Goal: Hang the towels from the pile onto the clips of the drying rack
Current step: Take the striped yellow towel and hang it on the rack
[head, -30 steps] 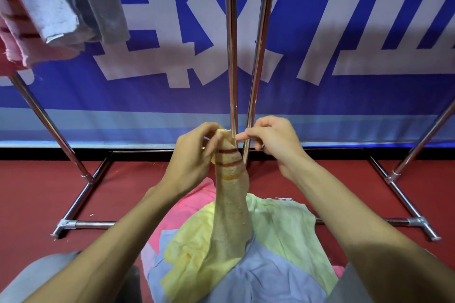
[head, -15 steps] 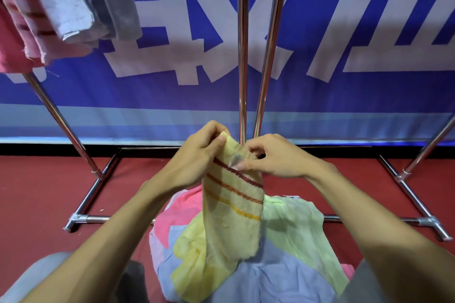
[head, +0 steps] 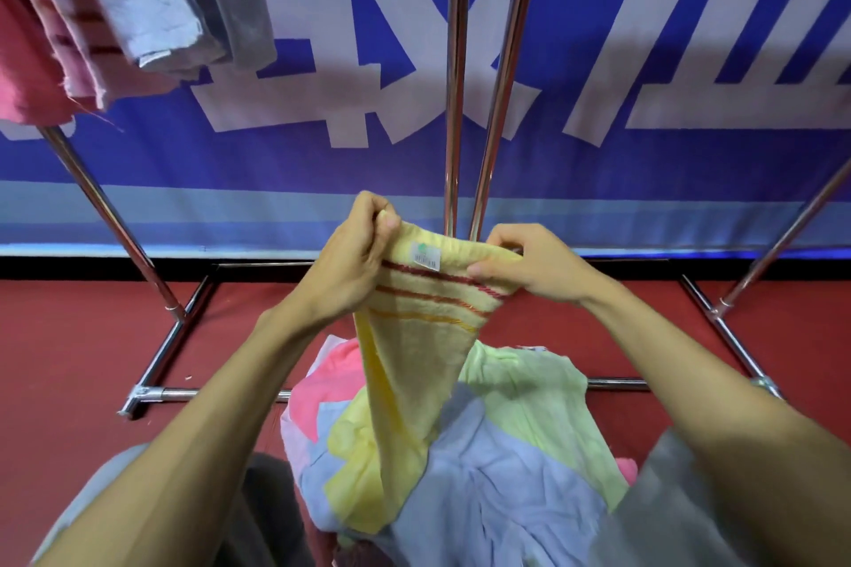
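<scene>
Now left hand (head: 350,262) and right hand (head: 539,265) are each pinching top hem of towel (head: 414,345), stretching it taut above pile (head: 506,451). Best doing: gripping near corners, lifting tail clear of pile before seeking clips of rack (head: 456,83), none showing. Towel is looking pale yellow, red-orange stripes, white label, tail resting on pile.

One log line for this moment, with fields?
left hand grips yellow towel | right hand grips same edge | pile below | not yet clipped
</scene>
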Action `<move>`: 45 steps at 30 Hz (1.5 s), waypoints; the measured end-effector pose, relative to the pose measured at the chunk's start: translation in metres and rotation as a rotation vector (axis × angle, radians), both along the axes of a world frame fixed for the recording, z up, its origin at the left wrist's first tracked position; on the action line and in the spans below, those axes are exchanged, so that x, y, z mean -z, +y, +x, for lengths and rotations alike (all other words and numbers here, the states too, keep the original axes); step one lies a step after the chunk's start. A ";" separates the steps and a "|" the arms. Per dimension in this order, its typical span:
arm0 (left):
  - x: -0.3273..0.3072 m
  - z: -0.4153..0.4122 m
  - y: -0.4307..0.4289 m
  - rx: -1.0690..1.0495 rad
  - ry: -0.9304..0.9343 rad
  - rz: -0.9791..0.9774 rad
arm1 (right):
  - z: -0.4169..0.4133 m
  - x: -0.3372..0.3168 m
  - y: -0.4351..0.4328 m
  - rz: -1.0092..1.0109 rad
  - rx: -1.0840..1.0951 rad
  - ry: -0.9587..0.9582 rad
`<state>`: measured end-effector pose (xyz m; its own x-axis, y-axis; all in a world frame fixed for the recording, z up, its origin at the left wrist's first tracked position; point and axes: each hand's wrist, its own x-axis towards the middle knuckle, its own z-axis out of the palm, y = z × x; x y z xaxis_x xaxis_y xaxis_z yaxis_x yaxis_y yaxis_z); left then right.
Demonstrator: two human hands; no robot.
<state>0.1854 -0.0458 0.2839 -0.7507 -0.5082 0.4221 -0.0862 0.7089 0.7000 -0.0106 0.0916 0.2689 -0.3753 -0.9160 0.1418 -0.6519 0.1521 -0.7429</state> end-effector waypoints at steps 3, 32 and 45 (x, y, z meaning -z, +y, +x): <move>-0.010 0.002 -0.007 -0.062 0.086 0.014 | 0.004 -0.018 0.002 -0.115 0.084 -0.182; -0.326 0.018 0.023 -0.289 0.595 -0.339 | 0.058 -0.354 0.027 -1.072 0.503 0.121; -0.121 -0.037 -0.019 -0.197 0.137 0.282 | -0.008 -0.146 -0.006 -0.607 0.571 0.046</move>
<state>0.1483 -0.0645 0.4054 -0.5729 -0.7482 0.3346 -0.0943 0.4657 0.8799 -0.0183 0.0855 0.4149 -0.7402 -0.3462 0.5765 -0.6280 0.0497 -0.7766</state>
